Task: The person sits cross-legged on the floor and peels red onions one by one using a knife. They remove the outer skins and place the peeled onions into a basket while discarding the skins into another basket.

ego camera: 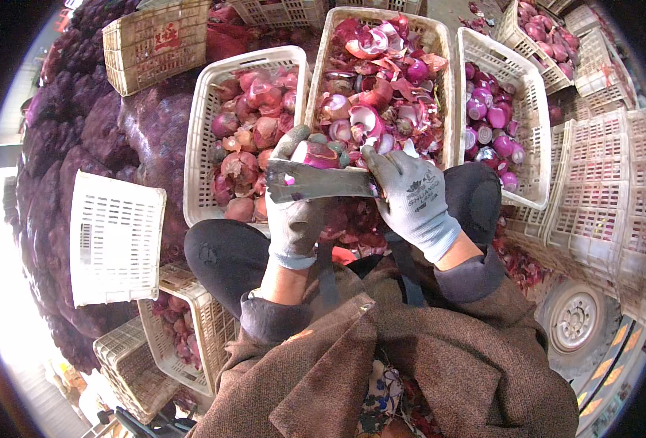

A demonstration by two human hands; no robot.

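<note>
My left hand (296, 219), in a grey-coated work glove, holds a partly cut red onion (320, 155) with its fingers curled round it. A broad dark knife blade (314, 182) crosses in front of the onion and hides part of that hand. My gloved right hand (410, 191) grips the knife at its right end; the handle is hidden by the fingers. Just beyond both hands stands a crate (447, 71) of onion skins and cut pieces. Unpeeled red onions (251, 131) fill the crate on the left, and peeled purple onions (489, 117) lie in the crate on the right.
Large net sacks of onions (98, 126) are piled at the left. A white basket (117, 241) and another crate of onions (210, 323) stand by my left knee. Stacked crates (591, 186) and a wheel (574, 320) are on my right. Loose skins (520, 263) litter the floor.
</note>
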